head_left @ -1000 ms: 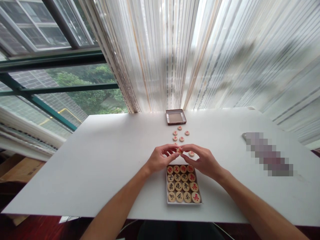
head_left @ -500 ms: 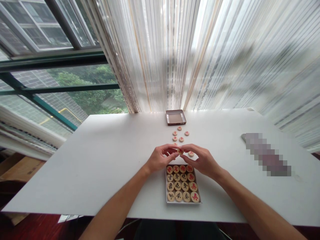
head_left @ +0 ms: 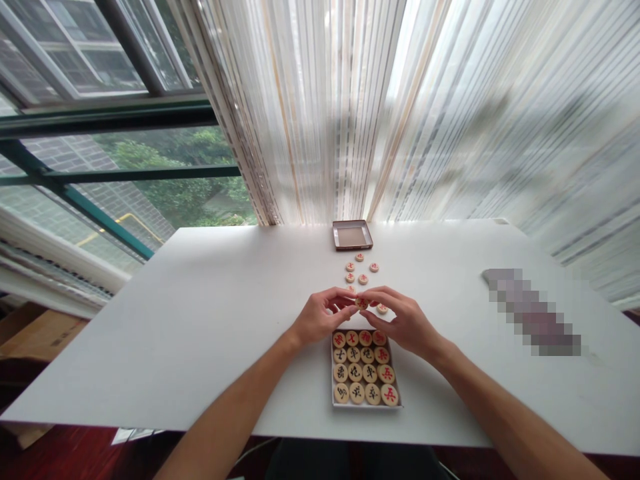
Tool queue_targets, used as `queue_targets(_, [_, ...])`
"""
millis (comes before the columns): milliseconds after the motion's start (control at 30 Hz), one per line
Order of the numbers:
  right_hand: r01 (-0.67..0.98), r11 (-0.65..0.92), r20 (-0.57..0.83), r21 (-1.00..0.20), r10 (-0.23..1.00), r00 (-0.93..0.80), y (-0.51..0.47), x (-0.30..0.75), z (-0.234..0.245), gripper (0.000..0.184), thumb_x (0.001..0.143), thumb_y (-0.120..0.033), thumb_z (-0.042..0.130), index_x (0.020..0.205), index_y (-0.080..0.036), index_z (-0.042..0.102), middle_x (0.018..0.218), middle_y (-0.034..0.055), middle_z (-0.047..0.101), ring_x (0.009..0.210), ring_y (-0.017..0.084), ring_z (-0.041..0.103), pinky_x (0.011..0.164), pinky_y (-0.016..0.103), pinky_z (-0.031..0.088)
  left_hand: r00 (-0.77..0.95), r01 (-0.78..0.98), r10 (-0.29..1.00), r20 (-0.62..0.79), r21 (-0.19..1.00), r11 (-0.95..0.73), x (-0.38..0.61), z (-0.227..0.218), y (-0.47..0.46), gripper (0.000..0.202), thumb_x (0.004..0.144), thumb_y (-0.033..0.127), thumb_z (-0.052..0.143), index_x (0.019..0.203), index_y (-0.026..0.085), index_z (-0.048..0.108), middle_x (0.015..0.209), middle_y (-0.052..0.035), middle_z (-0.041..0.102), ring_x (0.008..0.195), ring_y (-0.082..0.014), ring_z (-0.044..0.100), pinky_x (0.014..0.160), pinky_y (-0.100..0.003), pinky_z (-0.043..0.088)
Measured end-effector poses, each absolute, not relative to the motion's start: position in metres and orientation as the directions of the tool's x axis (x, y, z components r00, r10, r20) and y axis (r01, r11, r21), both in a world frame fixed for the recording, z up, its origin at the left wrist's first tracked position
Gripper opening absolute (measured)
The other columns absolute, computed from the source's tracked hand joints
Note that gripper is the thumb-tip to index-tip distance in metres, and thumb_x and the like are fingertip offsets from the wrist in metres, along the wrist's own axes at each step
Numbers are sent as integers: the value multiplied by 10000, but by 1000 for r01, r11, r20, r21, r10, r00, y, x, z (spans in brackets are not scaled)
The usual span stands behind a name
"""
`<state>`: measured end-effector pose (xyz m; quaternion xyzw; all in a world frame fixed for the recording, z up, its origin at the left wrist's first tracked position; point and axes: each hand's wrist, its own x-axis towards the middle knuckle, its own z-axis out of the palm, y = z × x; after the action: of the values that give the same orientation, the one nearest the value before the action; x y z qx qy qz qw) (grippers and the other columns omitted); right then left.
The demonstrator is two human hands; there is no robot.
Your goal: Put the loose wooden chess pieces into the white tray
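Observation:
Between the fingertips of my left hand [head_left: 327, 313] and my right hand [head_left: 395, 317] is a round wooden Chinese chess piece [head_left: 361, 304] with a red character. Both hands pinch it from either side, just above the far edge of an open box [head_left: 367, 407]. Rows of chess pieces fill this box, some marked black and others red, such as the red piece [head_left: 389, 395] at its near right corner. Close behind my right fingers lies another chess piece [head_left: 382, 309], partly covered. One more piece [head_left: 351, 289] peeks out past my left fingertips.
Several loose chess pieces, among them a red-marked one [head_left: 363, 279], lie beyond my hands. The brown box lid [head_left: 353, 235] rests at the back of the white table [head_left: 225, 320]. A blurred-out object [head_left: 533, 313] lies to the right. String curtains [head_left: 330, 133] hang behind the table.
My hands and the held chess piece stay almost in place. The whole view has shifted very slightly.

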<state>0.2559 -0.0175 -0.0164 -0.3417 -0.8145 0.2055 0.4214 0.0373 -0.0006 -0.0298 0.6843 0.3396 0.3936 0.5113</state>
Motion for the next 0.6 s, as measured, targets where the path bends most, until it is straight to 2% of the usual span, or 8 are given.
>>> queue_targets(333, [385,644,502,-661,761,-410,-21,257,-10,170,968,-231,586,1119,-256,660,1040,74,664,898,186,664,691,288,588,476,109,863,170,962,-249,37,-27,0,333,898,389,672,1128,150,693,1041,-102,743,769,-161,705,694,-277,558])
queue_targets(600, [439,650,514,-620,760,-399,-18,262,-13,95,965,-232,599,1034,-241,664,984,66,621,854,181,641,730,309,557,459,163,868,188,943,-290,38,-24,-2,298,912,385,646,1081,147,709,1002,-95,749,726,-145,690,653,-253,528])
